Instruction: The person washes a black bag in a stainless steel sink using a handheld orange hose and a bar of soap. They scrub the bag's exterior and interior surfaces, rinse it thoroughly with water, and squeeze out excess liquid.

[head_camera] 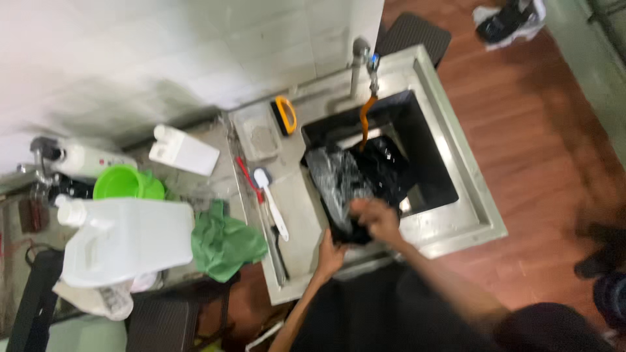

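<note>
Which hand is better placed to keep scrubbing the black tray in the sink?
Probably the right hand: it lies on the inner face of the black tray, below the tap's orange hose. The left hand grips the tray's near edge, steadying it on the sink rim.

left hand point(330, 253): fingers curled, gripping | right hand point(375, 218): palm down, pressing | forearms extended forward

Pale tiled wall point(163, 45) runs behind a steel counter point(297, 215) with a deep sink point(424, 150) set in it. To the right lies reddish-brown wooden floor point(521, 130), evenly lit.
</note>
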